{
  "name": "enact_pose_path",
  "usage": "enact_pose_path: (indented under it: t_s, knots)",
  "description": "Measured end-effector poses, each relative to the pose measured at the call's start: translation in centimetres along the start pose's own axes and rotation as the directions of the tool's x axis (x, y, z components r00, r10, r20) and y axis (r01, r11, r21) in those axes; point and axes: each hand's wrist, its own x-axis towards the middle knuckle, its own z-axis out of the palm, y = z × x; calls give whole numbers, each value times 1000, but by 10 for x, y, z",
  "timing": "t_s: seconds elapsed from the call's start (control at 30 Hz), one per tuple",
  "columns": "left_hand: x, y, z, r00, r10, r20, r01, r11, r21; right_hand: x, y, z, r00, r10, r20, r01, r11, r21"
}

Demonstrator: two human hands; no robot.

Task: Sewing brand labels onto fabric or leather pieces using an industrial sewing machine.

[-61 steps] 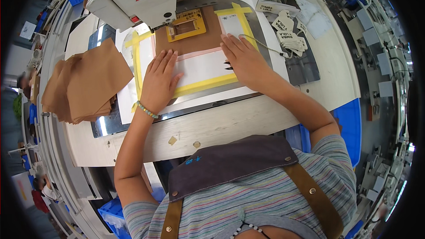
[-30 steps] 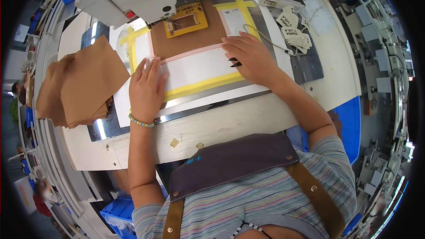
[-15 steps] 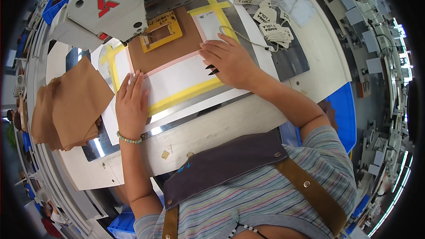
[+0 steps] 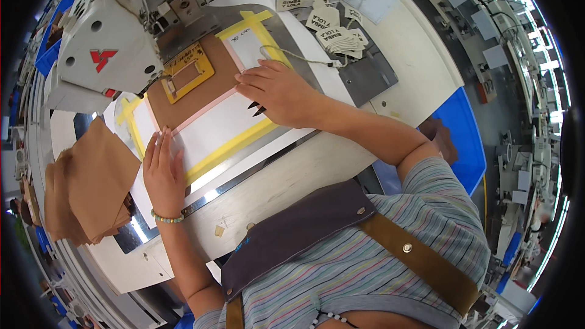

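A brown panel lies flat on a white template sheet bordered with yellow tape, and pink strips line its edges. Upon it rests a yellow frame with a rectangular window, beside the sewing machine head. My left hand is open, fingers stretched out, fingertips touching the panel's near left corner. At the near right corner, my right hand presses with its fingertips. From under its palm stick two black pointed tips of a small tool; the rest of that tool is hidden in the hand.
The white sewing machine head stands at far left. Stacked brown panels lie left of my left hand. Cream labels with a looped cord sit at far right, and a blue bin stands beyond my right elbow.
The whole view has shifted and turned slightly, so the table appears further left and lower. Both hands keep their places at the panel's near corners.
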Motion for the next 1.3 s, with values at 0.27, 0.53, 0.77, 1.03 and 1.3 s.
enact_pose_path:
  t_s: [0.27, 0.53, 0.77, 1.03, 1.3]
  knots:
    - [-1, 0, -2, 1000, 8, -7, -8, 999, -34, 6, 67, -92, 767, 592, -249, -583, 804, 117]
    - [-1, -2, -3, 1000, 23, 1, -23, 998, -66, -30, 124, -66, 777, 607, -167, -628, 725, -285]
    - [0, -1, -3, 1000, 16, 2, -16, 997, -77, -29, 130, -54, 777, 627, -53, -591, 699, -402]
    - [20, 47, -19, 956, -249, 152, 254, 453, -855, 7, 78, -75, 882, 342, -323, -395, 912, -112]
    - [77, 70, 29, 844, -128, 520, 469, -292, -833, 29, -17, -35, 978, -137, -160, 104, 974, -200]
